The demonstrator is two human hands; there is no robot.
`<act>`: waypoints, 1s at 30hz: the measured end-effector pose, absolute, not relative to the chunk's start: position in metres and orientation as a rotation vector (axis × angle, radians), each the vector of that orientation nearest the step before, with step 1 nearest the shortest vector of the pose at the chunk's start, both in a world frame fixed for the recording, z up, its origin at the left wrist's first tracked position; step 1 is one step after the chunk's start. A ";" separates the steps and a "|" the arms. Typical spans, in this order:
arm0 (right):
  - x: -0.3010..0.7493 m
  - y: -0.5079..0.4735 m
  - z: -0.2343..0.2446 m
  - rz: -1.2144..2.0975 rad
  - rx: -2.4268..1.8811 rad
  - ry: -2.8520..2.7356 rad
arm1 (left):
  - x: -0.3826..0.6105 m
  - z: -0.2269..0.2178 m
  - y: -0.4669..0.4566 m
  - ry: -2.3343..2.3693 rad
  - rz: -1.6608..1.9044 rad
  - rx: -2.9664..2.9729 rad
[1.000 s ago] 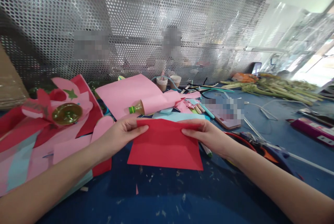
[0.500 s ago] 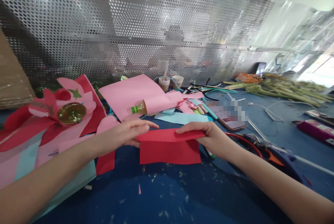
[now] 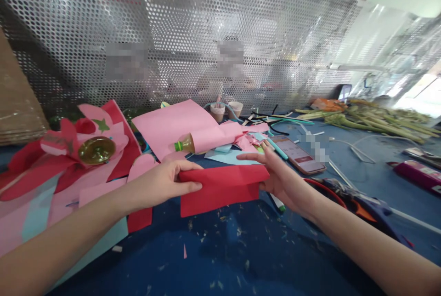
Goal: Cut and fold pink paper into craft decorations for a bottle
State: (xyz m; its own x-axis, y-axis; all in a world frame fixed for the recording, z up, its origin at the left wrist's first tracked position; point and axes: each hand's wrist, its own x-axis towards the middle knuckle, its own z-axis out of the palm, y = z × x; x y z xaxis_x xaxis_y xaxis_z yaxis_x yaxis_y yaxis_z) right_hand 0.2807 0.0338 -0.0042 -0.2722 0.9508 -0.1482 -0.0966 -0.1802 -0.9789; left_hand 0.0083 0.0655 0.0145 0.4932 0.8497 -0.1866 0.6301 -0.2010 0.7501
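Note:
A folded sheet of red paper [image 3: 220, 188] is held above the blue table, its upper flap bent over toward me. My left hand [image 3: 165, 181] grips the paper's left end, thumb on the front and fingers behind. At the right end my right hand [image 3: 280, 176] has its fingers spread and apart, with its lower fingertips close to the paper's edge; whether they touch it I cannot tell. Behind the paper lie a light blue sheet [image 3: 230, 156], a rolled pink sheet [image 3: 179, 121] and a cut green bottle top [image 3: 186, 143].
To the left, red and pink paper petals [image 3: 58, 167] surround a bottle base [image 3: 96, 150]. A phone [image 3: 303, 156] lies right of centre, with a glue gun [image 3: 365, 208] nearer me. Two small cups [image 3: 217, 111] stand by the perforated metal screen [image 3: 193, 34]. Plant stalks [image 3: 375, 119] lie at the far right.
My left hand has closed its thumb over the red paper. My right hand has loosened its pinch and spread its fingers at the right end.

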 end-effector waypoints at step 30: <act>0.280 0.032 -0.012 1.632 -1.240 -1.619 | 0.012 0.028 0.059 1.031 0.078 1.810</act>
